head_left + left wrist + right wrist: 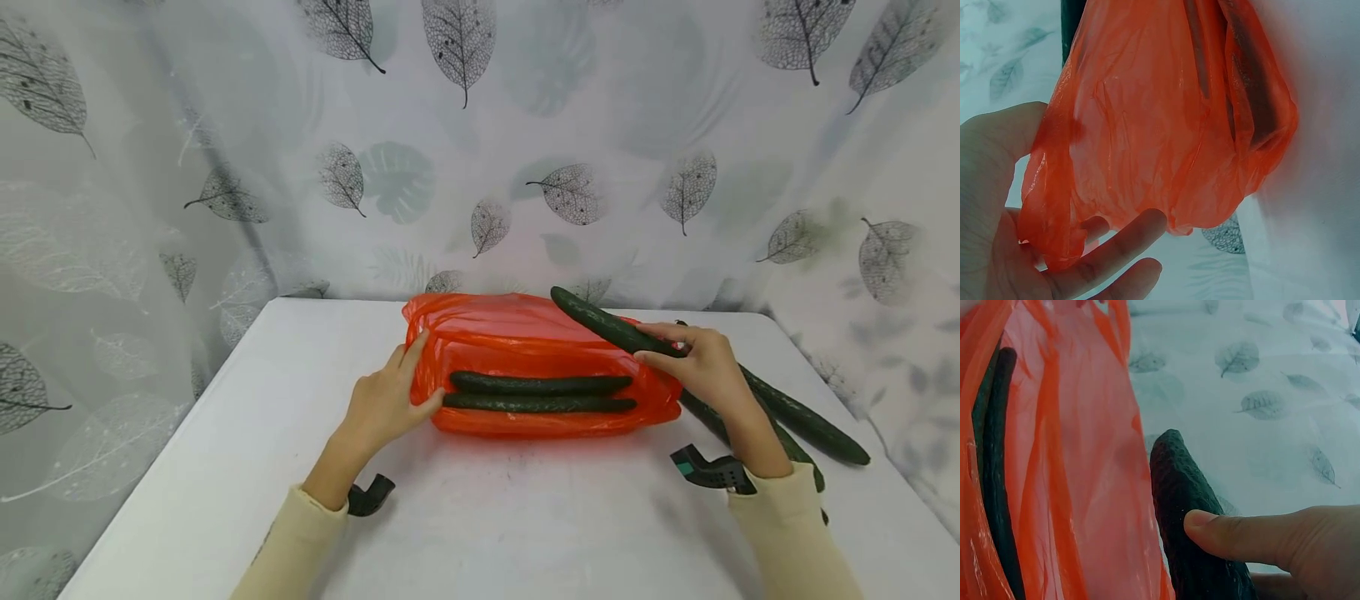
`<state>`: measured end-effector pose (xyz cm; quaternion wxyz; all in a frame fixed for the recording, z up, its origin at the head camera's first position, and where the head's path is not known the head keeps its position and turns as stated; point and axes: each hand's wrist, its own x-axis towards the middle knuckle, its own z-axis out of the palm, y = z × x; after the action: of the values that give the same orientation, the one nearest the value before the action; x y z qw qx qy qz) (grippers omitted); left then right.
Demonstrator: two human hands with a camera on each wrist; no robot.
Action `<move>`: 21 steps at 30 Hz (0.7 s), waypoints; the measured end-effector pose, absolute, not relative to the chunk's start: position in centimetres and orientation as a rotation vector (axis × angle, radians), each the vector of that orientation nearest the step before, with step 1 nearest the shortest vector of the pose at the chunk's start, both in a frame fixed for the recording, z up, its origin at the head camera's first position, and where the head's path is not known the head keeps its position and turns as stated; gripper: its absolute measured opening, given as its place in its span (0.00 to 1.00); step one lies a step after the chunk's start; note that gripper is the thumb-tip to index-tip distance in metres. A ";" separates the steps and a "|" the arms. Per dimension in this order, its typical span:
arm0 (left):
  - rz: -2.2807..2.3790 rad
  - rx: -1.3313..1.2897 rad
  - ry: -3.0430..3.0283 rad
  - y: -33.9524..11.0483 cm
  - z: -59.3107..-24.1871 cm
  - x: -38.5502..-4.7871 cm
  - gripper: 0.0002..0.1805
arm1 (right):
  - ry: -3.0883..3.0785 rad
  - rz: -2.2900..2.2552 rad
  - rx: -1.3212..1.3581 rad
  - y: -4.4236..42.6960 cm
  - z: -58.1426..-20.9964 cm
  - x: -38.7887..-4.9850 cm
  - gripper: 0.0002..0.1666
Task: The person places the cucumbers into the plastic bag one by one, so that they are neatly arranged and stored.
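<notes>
Nearest, your pale cream sleeves (292, 542) reach in from below, with dark, curved straps (712, 471) at the wrists. Your left hand (382, 408) is open, thumb and fingers spread against the left end of the red bag (495, 317), whose thin, see-through plastic crinkles and drapes about them. Your right hand (708, 367) grips a dark green cucumber (600, 321) between thumb and fingers; it is long and nearly straight, with a bumpy skin and a rounded, tapering tip, and slants up and leftward over the bag's right part. Whether it touches the plastic, you cannot tell. Two more slim cucumbers (540, 385) lie side by side in the bag, near its front edge, dark against the glossy red folds. By your right forearm, loose cucumbers (810, 421) rest slantwise on the bench (487, 533), partly hidden by your arm; the white top looks smooth, with rounded far corners. Behind hangs a pale, softly rippled sheet (262, 100), printed with lacy, veined leaves and fainter grey-green fronds.
</notes>
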<state>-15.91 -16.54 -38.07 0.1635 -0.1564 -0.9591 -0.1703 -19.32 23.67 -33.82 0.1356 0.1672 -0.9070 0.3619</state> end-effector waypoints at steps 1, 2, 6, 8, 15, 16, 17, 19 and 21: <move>-0.484 -0.446 -2.739 -16.6 -38.0 -15.9 0.44 | -2.630 1.047 0.495 23.4 -33.8 -19.4 0.24; -0.485 -0.447 -2.744 -16.6 -38.0 -15.9 0.44 | -2.636 1.052 0.508 23.2 -33.9 -19.4 0.24; -0.487 -0.450 -2.752 -16.6 -38.0 -15.9 0.44 | -2.661 1.027 0.573 22.3 -33.9 -19.7 0.25; -0.484 -0.443 -2.749 -16.6 -38.0 -15.9 0.44 | -2.681 1.023 0.604 21.8 -33.8 -19.8 0.25; -0.465 -0.438 -2.748 -16.4 -38.1 -15.9 0.43 | -2.741 0.998 0.670 20.6 -33.5 -20.3 0.25; -0.471 -0.440 -2.749 -16.4 -38.1 -15.9 0.43 | -2.745 0.989 0.683 20.4 -33.5 -20.4 0.25; -0.475 -0.441 -2.750 -16.4 -38.1 -15.9 0.43 | -2.751 0.987 0.695 20.2 -33.5 -20.5 0.25; -0.476 -0.440 -2.747 -16.4 -38.1 -15.8 0.43 | -2.757 0.982 0.723 19.7 -33.4 -20.7 0.25; -0.466 -0.437 -2.740 -16.4 -38.0 -15.8 0.43 | -2.757 0.990 0.758 19.2 -33.4 -21.0 0.25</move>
<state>-15.80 -16.40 -38.02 0.1634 -0.1533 -0.9608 -0.1634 -21.02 19.20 -33.39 0.0578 0.2500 -0.9096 0.3267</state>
